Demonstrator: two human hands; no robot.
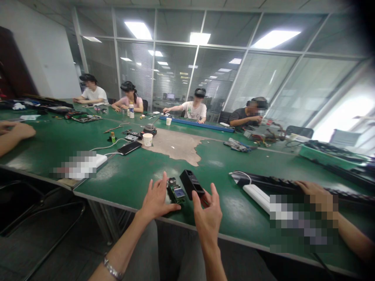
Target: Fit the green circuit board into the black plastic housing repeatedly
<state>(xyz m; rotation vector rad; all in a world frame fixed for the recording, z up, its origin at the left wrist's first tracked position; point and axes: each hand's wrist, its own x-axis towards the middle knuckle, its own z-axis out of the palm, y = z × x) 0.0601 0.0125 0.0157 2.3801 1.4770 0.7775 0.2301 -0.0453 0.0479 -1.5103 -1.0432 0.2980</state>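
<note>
My left hand (156,199) is open, fingers spread, just left of a small green circuit board (176,192) with a little screen. Its thumb reaches along the board's near end; whether it touches is unclear. A black rectangular plastic case (191,182) with cut-outs in its face lies slanted to the right of the board. Beside that case's near end is my right hand (208,210), thumb and index finger apart and the other fingers partly curled. The thumb overlaps the case edge in view, and I cannot tell if it presses on it.
A white power strip (258,198) and a co-worker's hand (318,195) are at right. Left are another white power strip (98,162), a phone (129,147) and a paper cup (147,139). Gloves (238,145) lie farther back. Several people sit across the green table (222,210).
</note>
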